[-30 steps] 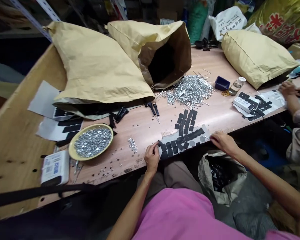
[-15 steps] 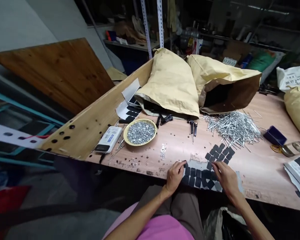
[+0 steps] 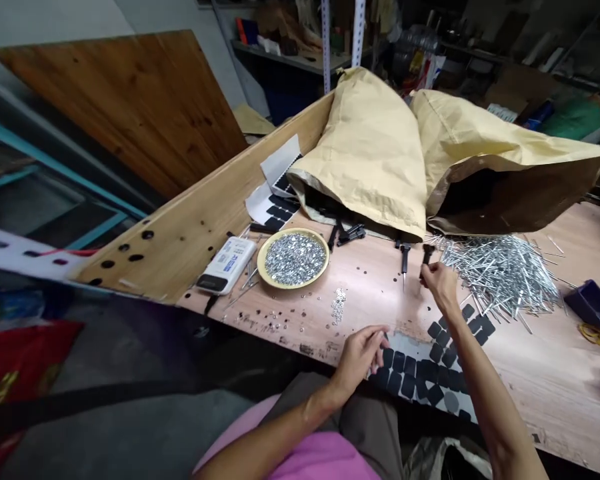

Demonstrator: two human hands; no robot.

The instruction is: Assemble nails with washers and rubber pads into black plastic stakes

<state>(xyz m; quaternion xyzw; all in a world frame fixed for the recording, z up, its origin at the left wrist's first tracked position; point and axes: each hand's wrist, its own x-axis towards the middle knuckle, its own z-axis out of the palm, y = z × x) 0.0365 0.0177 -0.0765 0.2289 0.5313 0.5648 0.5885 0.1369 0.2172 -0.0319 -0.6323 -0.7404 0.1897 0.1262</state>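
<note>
My right hand [image 3: 441, 285] is closed on a small black T-headed piece [image 3: 428, 252], whose wide top shows above the fingers. A similar black piece with a thin metal pin [image 3: 405, 257] lies just to its left on the table. My left hand [image 3: 361, 360] hovers by the table's front edge, its fingers loosely bent and apart, with nothing visible in it. Beside it, rows of black rounded pads [image 3: 410, 375] lie on a grey backing sheet. More loose black pads [image 3: 443, 337] lie beyond, partly behind my right forearm.
A yellow bowl [image 3: 261, 268] holds small metal pieces, with a few spilled nearby. Behind stand two large paper sacks [image 3: 375, 147] [image 3: 500, 133]. A heap of metal pins [image 3: 505, 273], a dark blue scoop [image 3: 591, 303] and a white box [image 3: 229, 263] also occupy the table.
My right hand has moved from the black pads up to the T-headed pieces and grasped one. My left hand has lifted slightly off the pads, its fingers loosened. The view has shifted.
</note>
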